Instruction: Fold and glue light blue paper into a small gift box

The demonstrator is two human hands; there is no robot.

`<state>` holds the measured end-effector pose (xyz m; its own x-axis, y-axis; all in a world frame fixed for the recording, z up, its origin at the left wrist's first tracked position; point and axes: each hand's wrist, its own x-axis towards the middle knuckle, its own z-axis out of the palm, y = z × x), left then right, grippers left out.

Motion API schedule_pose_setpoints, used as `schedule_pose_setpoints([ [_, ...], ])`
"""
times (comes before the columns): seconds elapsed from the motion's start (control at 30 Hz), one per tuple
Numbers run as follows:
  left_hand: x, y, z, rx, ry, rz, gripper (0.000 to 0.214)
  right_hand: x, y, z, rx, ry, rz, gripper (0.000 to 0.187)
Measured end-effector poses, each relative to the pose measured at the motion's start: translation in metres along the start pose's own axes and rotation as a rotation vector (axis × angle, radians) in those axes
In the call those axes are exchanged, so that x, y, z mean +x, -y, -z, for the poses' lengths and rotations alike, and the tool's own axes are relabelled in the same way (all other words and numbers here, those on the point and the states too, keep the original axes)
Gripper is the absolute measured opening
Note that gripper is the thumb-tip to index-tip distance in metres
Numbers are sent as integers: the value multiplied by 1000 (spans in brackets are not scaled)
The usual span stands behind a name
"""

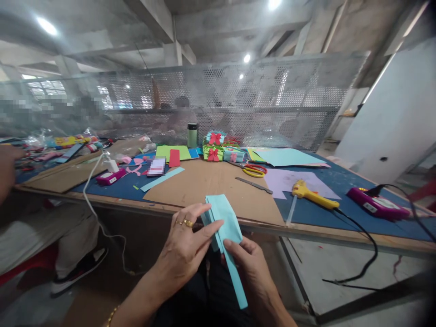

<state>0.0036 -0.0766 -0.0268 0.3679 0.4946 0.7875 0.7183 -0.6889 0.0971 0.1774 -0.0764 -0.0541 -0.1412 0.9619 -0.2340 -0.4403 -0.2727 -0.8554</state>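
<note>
A light blue folded paper piece is held in front of the table edge, above my lap. A long narrow strip of the same blue hangs down from it toward me. My left hand, with rings on its fingers, grips the folded paper from the left, thumb on its face. From the right, my right hand pinches the lower part, its thumb pressed where the strip meets the fold. The fingers behind the paper are partly hidden.
Brown cardboard covers the table's middle, bearing scissors and a dark blade-like tool. A yellow glue gun lies right, beside a purple power box. Small paper bags with red bows stand behind. At left is another person's arm.
</note>
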Motion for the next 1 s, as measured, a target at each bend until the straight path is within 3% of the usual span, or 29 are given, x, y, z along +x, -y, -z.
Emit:
schedule_pose_setpoints([
  [0.37, 13, 14, -9, -25, 20, -302, 24, -4, -7, -1, 206, 78, -83, 39],
  [0.47, 14, 17, -9, -72, -1, -322, 22, -11, -3, 1, 129, 143, -24, 43],
  [0.57, 14, 19, -3, -103, -26, -344, 24, -19, 6, 9, -21, 252, 60, 63],
  [0.63, 15, 20, 2, -141, -25, -336, 27, -25, 13, 19, -247, 179, 210, 62],
  [0.73, 18, 19, 10, -296, 59, -247, 26, -35, 25, 34, -684, -91, 633, 28],
  [0.77, 20, 18, 12, -370, 124, -203, 25, -38, 30, 38, -792, -126, 777, 17],
  [0.87, 26, 11, 18, -569, 347, -83, 20, -45, 44, 37, -1012, 44, 1048, 24],
  [0.93, 29, 5, 21, -649, 442, -16, 18, -47, 50, 30, -1106, 208, 1080, 26],
  [1.0, 30, 1, 24, -701, 485, 40, 18, -48, 51, 21, -1127, 289, 1093, 18],
])
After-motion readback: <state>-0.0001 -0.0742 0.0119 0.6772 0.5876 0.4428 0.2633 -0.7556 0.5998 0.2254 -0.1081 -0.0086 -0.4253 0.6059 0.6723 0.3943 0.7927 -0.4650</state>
